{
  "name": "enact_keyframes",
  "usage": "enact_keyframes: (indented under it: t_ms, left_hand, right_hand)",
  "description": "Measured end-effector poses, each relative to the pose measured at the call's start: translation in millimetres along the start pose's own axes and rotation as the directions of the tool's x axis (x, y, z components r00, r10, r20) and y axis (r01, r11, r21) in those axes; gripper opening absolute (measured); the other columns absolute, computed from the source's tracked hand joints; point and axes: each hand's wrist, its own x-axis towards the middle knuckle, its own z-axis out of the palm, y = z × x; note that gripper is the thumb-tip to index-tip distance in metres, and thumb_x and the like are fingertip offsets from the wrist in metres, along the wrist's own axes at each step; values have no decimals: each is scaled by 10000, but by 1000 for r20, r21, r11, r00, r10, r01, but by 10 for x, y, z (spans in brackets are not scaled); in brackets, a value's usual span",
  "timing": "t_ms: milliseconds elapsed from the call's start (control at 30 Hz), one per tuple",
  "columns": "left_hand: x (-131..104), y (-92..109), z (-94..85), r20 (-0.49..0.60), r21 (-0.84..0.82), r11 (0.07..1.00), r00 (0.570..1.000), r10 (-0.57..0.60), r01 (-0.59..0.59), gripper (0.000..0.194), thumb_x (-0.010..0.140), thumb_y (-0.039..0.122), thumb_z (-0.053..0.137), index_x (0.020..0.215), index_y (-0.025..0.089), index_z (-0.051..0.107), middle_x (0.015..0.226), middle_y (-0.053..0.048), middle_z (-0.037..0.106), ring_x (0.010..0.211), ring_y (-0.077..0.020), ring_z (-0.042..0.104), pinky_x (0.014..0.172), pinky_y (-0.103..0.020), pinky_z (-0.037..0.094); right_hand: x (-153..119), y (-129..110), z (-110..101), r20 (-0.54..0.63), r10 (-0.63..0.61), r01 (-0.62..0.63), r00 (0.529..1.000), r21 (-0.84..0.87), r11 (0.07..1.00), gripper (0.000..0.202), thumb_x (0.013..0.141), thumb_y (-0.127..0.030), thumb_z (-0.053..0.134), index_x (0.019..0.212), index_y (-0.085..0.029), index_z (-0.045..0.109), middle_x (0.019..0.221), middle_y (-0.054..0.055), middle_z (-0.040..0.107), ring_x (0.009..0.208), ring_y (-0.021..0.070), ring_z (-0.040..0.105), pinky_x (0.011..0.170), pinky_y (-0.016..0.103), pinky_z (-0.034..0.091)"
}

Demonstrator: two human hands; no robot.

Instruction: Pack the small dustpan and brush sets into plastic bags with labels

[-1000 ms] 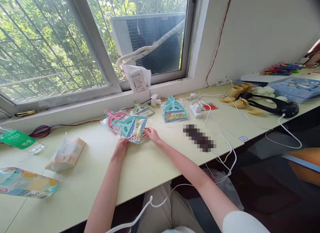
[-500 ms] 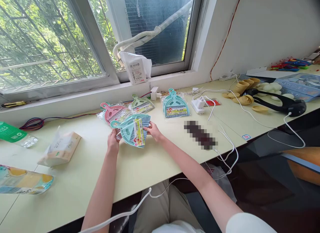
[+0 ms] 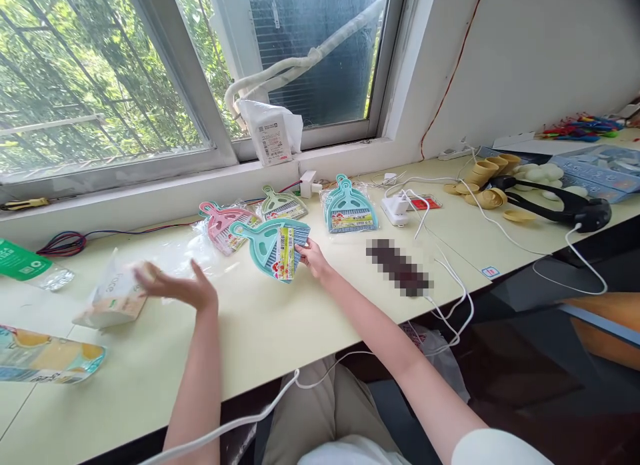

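My right hand (image 3: 312, 257) grips the bristle end of a teal mini dustpan and brush set (image 3: 265, 248), tilted above the table with its yellow label facing me. My left hand (image 3: 183, 286) is open, fingers spread and slightly blurred, in front of a tissue pack (image 3: 113, 295). Behind it a clear plastic wrapper (image 3: 195, 252) lies on the table. Beyond the held set lie a pink dustpan set (image 3: 227, 222) and a green dustpan set (image 3: 283, 204). Another teal dustpan set (image 3: 351, 208) in clear wrap lies farther right.
A power adapter (image 3: 396, 210) with white cables and a pixelated dark object (image 3: 400, 266) lie to the right. Farther off rests a black headset-like device (image 3: 560, 202). Bottles, one of them green-labelled (image 3: 30, 264), lie at the left. A window (image 3: 300, 65) runs behind the table.
My left hand has let go of the teal dustpan set and swung left, opening its fingers. The set has shifted slightly right and up in my right hand. A clear wrapper now shows behind my left hand.
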Motion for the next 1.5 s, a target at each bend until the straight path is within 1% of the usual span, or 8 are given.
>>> enact_keyframes:
  t_ms: [133,233,400,567,800,1067,1333,1500]
  left_hand:
    - [-440,301,245,759,-244,818,627,-174,521,449,834,432,591,1218,233,472,1240,-117,562,1255,-291,480,1007,-436,425]
    - [-644,336,339,889,-168,723,419,-183,671,508,754,381,698,1192,242,479,1143,-83,606,1093,-259,593,862,-360,519]
    - [-626,239,350,790,-306,763,599,-131,570,446,764,359,695,1157,223,534,1178,-66,599,1130,-207,560,938,-282,460]
    - [-442,37,386,635,-362,737,729,-253,571,327,860,448,539,1088,214,563,1108,-52,610,1079,-172,571,926,-278,453]
    - [-258,-113,365,483,-456,671,796,-365,585,354,843,486,497,993,180,596,955,-39,621,934,-162,597,883,-289,455]
    - [-585,385,268,864,-276,808,503,-29,520,358,795,527,599,808,172,644,747,-16,592,698,-155,527,672,-244,439]
    - [-688,535,217,850,-276,835,527,-19,476,305,829,472,562,911,193,655,834,-31,619,843,-199,546,759,-251,422]
    - [-611,493,238,927,-224,836,373,24,501,364,803,529,575,819,172,645,788,-33,603,792,-191,535,736,-256,417]
  right_hand:
    - [-34,81,61,17,57,-56,998,-65,996,258,812,-361,644,1014,-239,540,1017,30,689,866,164,674,805,332,554]
    - [-40,138,76,24,58,-56,998,-101,993,389,839,-510,576,1124,-269,470,1145,52,650,967,190,666,842,369,548]
    - [25,234,39,26,-56,62,998,-421,905,794,508,-294,881,1173,-256,450,1173,55,631,1091,224,607,967,407,480]
    - [98,31,-140,25,-24,34,999,-642,766,273,710,-241,749,936,-206,600,902,56,674,774,227,670,732,390,534]
    - [-105,-291,-124,65,-540,68,839,-998,-14,479,842,-307,641,1284,-185,500,1351,193,467,1240,351,426,944,475,375]
    - [-321,11,233,450,-408,356,794,-889,-288,322,987,-364,327,976,-190,597,968,103,618,958,247,499,860,388,299]
    - [-320,19,242,547,-388,442,741,-834,-332,339,995,-357,293,975,-189,588,1000,104,629,980,246,495,847,385,285]
    - [-303,41,255,411,-474,380,779,-910,-164,368,986,-364,333,807,-188,602,848,81,640,895,221,519,831,355,304]
